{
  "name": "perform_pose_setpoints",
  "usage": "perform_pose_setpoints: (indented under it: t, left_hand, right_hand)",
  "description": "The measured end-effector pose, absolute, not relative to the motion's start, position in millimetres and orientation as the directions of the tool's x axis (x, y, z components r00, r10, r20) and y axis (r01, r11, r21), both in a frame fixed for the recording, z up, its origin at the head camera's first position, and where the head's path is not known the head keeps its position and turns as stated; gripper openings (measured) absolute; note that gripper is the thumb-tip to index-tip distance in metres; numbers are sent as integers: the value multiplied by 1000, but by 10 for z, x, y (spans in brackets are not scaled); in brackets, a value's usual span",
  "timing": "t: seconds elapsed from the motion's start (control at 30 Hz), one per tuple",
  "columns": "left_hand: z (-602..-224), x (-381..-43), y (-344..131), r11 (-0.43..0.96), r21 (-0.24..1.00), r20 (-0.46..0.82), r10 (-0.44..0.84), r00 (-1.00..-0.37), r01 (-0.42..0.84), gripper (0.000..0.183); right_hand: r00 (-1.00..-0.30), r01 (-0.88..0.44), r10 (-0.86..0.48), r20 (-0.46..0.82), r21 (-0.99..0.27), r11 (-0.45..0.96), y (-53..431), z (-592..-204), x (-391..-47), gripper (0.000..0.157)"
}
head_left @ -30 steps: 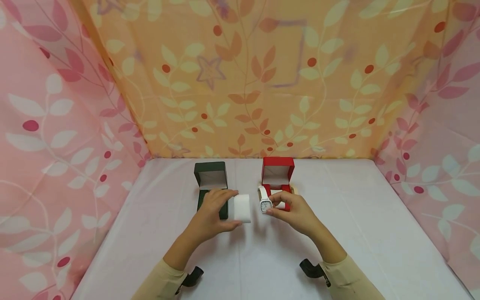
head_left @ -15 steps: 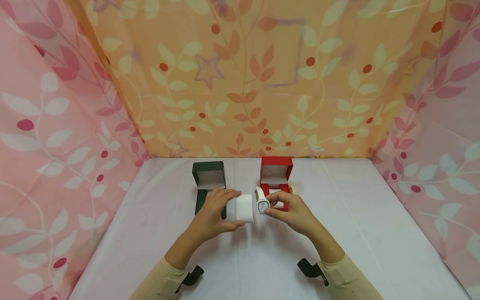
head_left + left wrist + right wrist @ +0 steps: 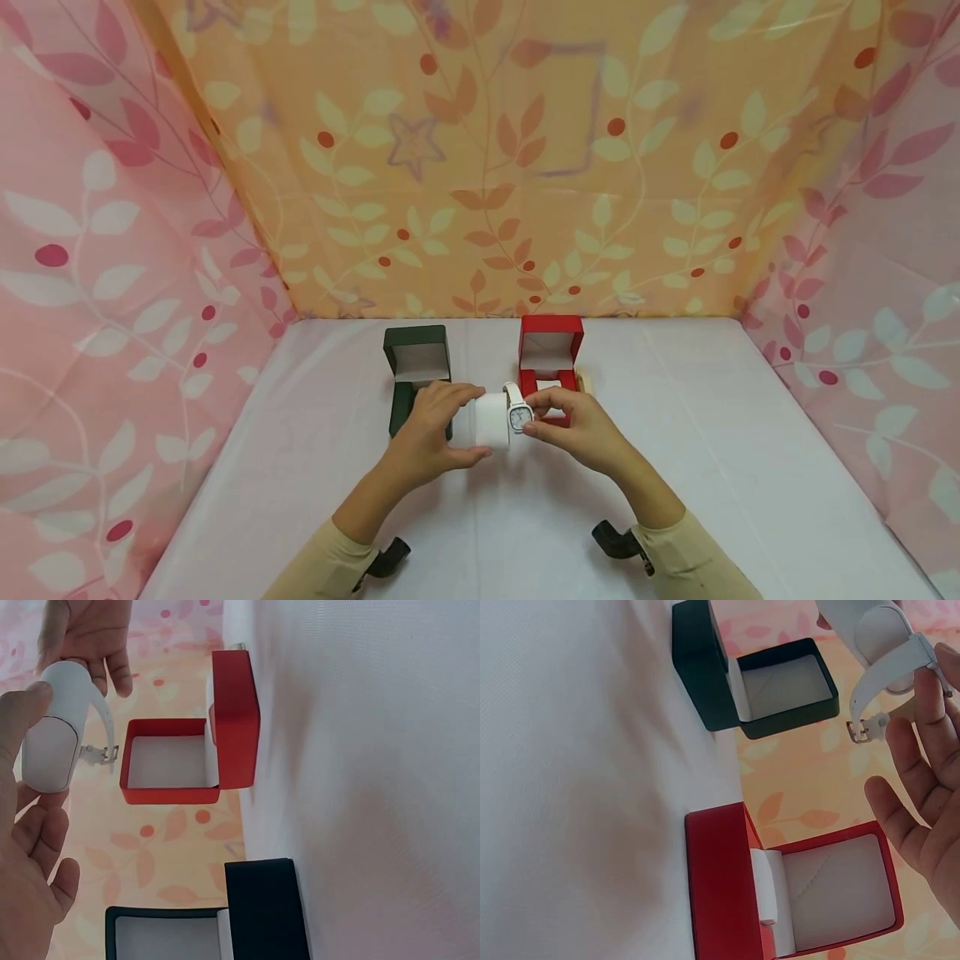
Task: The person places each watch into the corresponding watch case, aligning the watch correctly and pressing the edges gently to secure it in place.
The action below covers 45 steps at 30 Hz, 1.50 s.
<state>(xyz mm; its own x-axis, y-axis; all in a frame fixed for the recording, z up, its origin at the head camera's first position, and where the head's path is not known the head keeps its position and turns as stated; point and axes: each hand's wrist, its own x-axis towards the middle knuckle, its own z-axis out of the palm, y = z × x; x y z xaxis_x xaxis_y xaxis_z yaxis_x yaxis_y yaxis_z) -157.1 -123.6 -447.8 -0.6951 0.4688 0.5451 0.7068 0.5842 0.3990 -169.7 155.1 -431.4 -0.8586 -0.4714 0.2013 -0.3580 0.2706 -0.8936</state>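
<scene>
In the head view my left hand (image 3: 431,429) holds a white watch cushion (image 3: 492,422) by its edges, thumb at the near side and fingers at the far side. My right hand (image 3: 585,427) pinches a white wristwatch (image 3: 520,417) with a square face, right at the cushion's right end. Its white strap (image 3: 891,669) hangs as a buckled loop in the right wrist view, close against the cushion end (image 3: 881,636). Whether the loop has passed over that end I cannot tell. The left wrist view shows the rounded cushion (image 3: 49,754) between thumb and fingers.
Behind the left hand stands a dark green watch box (image 3: 417,350), lid raised. A red watch box (image 3: 551,340), lid also raised, stands behind the right hand with a white insert (image 3: 765,889) inside. Something beige (image 3: 585,383) shows beside it. Patterned cloth (image 3: 480,167) closes off the back.
The watch has moved left, up to the cushion's right end. The cushion has shifted slightly right with my left hand. Both boxes stay in place.
</scene>
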Motion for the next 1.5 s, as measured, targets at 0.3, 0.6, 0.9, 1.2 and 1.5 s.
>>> perform_pose_setpoints:
  t: [0.3,0.6,0.9,1.2,1.5]
  left_hand:
    - [-4489,-1554,-1193,593,373,564,466,-682,714,77]
    - [-4515,-1523,-1115,602,382,582,432,-689,701,76]
    - [-4517,-1511,-1102,589,457,578,372,-726,666,78]
    - [-4523,-1509,-1109,606,494,566,320,-760,623,74]
    - [-4507,-1506,-1111,598,514,583,283,-761,616,75]
  right_hand:
    - [-851,-360,-485,202,-896,259,1546,-4307,-1667,27]
    - [-854,-360,-480,200,-894,268,1537,-4313,-1673,30]
    - [-868,-375,-441,229,-885,277,1468,-4338,-1696,19]
    - [-863,-420,-426,272,-855,304,1412,-4344,-1656,20]
    - [-812,-528,-468,350,-782,331,1362,-4371,-1616,42]
